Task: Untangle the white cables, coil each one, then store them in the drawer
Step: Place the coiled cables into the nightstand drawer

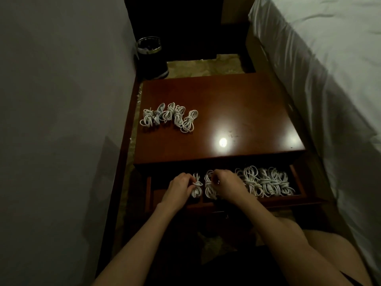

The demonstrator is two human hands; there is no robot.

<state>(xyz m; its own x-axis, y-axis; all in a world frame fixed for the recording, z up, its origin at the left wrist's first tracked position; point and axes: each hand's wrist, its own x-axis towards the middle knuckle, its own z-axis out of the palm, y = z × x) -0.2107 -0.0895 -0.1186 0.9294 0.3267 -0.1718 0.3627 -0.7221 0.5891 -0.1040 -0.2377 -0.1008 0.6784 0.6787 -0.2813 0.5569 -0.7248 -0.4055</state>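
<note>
Pinched in each hand, left (179, 186) and right (228, 186), is one coiled cable (196, 187) over the drawer (296, 200); dropped loosely, coils at 3 o'clock get snagged.

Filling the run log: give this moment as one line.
left hand: grips coiled white cable | right hand: on neighbouring coil | open wooden drawer: part-filled | nightstand top: coils left

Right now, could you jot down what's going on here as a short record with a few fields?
Setting: wooden nightstand between a wall and a bed
Drawer: open drawer, coiled cables along its right side
Left hand: left hand grips a coiled cable in the drawer
Right hand: right hand grips another coil beside it
Still on top: cluster of coiled cables, rear left
Floor: dark bin behind the nightstand
</note>
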